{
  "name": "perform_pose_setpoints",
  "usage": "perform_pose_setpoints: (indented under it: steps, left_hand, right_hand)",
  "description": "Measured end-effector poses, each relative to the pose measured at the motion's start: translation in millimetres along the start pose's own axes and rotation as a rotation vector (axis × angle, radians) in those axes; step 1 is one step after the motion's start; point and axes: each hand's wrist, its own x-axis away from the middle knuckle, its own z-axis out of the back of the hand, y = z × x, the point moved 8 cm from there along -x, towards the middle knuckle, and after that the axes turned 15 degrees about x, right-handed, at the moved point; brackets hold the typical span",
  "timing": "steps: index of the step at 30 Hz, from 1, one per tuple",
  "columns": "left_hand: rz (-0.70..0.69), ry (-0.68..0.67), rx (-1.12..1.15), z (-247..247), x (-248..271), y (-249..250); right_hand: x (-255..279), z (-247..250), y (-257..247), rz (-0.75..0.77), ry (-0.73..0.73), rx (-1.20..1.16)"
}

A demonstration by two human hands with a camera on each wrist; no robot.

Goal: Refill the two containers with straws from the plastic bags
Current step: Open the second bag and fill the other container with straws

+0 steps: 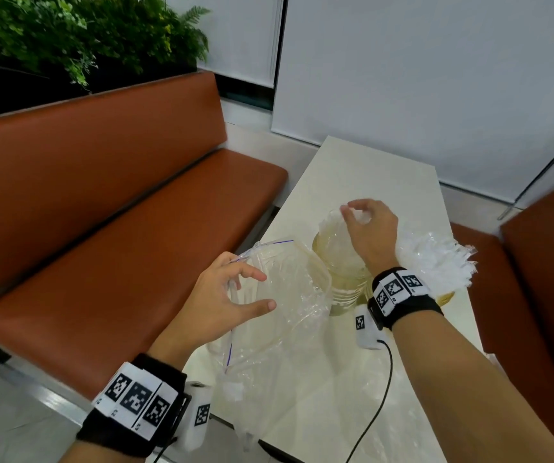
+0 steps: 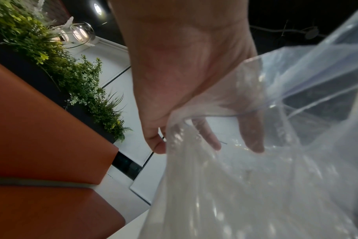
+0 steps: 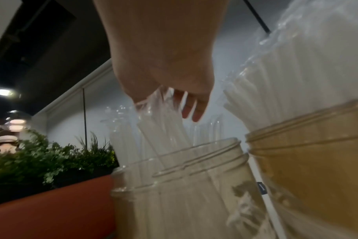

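On the pale table (image 1: 369, 168) a clear zip bag (image 1: 285, 295) (image 2: 255, 177) stands slumped, its mouth up. My left hand (image 1: 262, 290) (image 2: 210, 142) grips the bag's rim, with fingers showing through the film. Just right of the bag stands a clear jar (image 1: 342, 282) (image 3: 194, 186). Above it my right hand (image 1: 355, 215) (image 3: 194, 113) pinches the tops of a bunch of clear straws (image 3: 164, 126) that reach down into the jar. A second, amber-tinted jar (image 1: 446, 295) (image 3: 317, 153), packed with white wrapped straws (image 1: 436, 262) (image 3: 296, 72), touches the first and is partly hidden by my right wrist.
An orange bench (image 1: 101, 195) runs along the table's left side, with plants (image 1: 68, 38) behind its backrest. Another orange seat (image 1: 536, 262) sits to the right. A black cable (image 1: 379, 396) trails from my right wrist over the near tabletop. White blinds close off the far end.
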Motion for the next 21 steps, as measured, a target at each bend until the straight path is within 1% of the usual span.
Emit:
perform_pose_setpoints:
  steps: [1, 2, 4, 5, 6, 8, 9, 10, 11, 13, 14, 15, 16, 17, 18, 19, 21]
  left_hand:
    - [-0.003, 0.001, -0.002, -0.4, -0.1, 0.9]
    - [-0.009, 0.001, 0.002, -0.7, 0.1, 2.0]
    - [-0.02, 0.003, 0.018, -1.1, 0.2, 3.6]
    - [-0.024, 0.003, 0.023, -1.3, 0.4, 4.3]
    - [-0.025, 0.004, 0.022, -1.5, 0.8, 5.0]
    - [-0.026, 0.005, 0.019, -1.5, 1.5, 5.6]
    - [-0.026, 0.005, 0.025, -1.2, 1.8, 5.6]
    - [-0.026, 0.006, 0.034, -0.8, 2.6, 5.9]
    - [-0.026, 0.006, 0.04, -0.3, 3.4, 6.0]
    - [-0.028, 0.008, 0.049, 1.1, 4.8, 5.4]
    - [-0.03, 0.009, 0.056, 1.0, 5.6, 4.6]
    - [-0.032, 0.015, 0.061, 1.0, 5.7, 3.5]
    - [-0.025, 0.022, 0.084, 0.8, 5.6, 1.5]
    - [0.001, 0.033, 0.124, 1.1, 5.1, -2.3]
    - [0.034, 0.049, 0.178, 1.5, 5.2, -5.3]
    - [0.063, 0.067, 0.222, 2.2, 5.7, -6.7]
    - [0.073, 0.107, 0.269, 4.8, 8.0, -2.9]
  right_hand:
    - [3.4, -6.7, 5.3, -0.016, -0.056, 0.052]
    - [3.6, -7.3, 8.1, -0.021, -0.064, 0.083]
    - [-2.1, 2.3, -0.1, 0.034, 0.012, 0.107]
    - [-4.8, 2.6, -6.8, 0.087, 0.005, 0.125]
    - [-5.4, -2.3, -13.5, 0.146, -0.06, 0.165]
    - [2.2, -27.1, -16.3, 0.222, -0.295, 0.323]
    - [9.3, -37.6, -13.9, 0.228, -0.408, 0.414]
    - [12.9, -41.6, -10.2, 0.21, -0.452, 0.478]
    - [14.1, -37.0, -11.1, 0.186, -0.43, 0.504]
    - [10.1, -11.9, -29.9, 0.177, -0.249, 0.421]
    - [10.5, 5.0, -46.6, 0.199, -0.155, 0.313]
    - [13.5, 21.0, -65.8, 0.231, -0.091, 0.176]
    - [19.0, 33.5, -86.2, 0.257, -0.083, 0.031]
    - [27.2, 40.7, -106.9, 0.274, -0.134, -0.071]
    - [39.6, 44.5, -128.8, 0.299, -0.225, -0.118]
    - [54.5, 42.6, -147.2, 0.333, -0.338, -0.112]
    - [85.0, 30.0, -168.7, 0.411, -0.537, 0.082]
